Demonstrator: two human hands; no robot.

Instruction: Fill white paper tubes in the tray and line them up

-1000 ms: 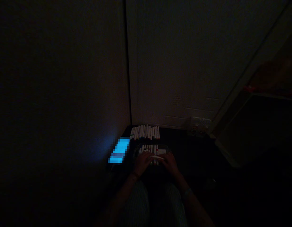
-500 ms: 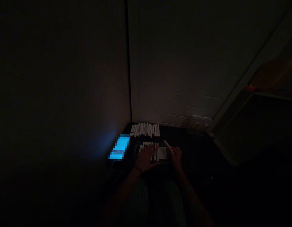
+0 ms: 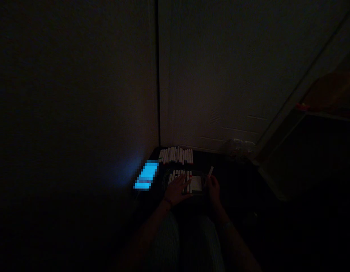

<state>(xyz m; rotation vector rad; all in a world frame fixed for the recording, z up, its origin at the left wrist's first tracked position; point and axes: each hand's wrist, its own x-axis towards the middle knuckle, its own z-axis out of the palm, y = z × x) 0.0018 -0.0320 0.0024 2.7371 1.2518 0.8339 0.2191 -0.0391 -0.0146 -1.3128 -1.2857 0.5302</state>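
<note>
My left hand [image 3: 175, 192] lies with spread fingers across a row of white markers [image 3: 190, 183], some with coloured ends. They seem to rest in a dark tray or case, whose outline is hard to make out. To the right of that row is a pale bare rectangle [image 3: 196, 183]. Just beyond it, my right hand [image 3: 213, 189] is closed around a white marker [image 3: 211, 170], which points up and tilts to the right. A second row of white markers [image 3: 175, 155] lies side by side farther back, near the wall. Dim light hides the finer details.
A glowing screen [image 3: 146, 175], pixelated, stands or lies at the left by the wall. Clear plastic containers [image 3: 242, 148] sit at the back right of the dark surface [image 3: 234, 179]. A shelf [image 3: 322, 113] with an orange object is on the far right.
The marker in my right hand has swung from leaning left to leaning right. My left hand stays on the near row. The view has shifted slightly.
</note>
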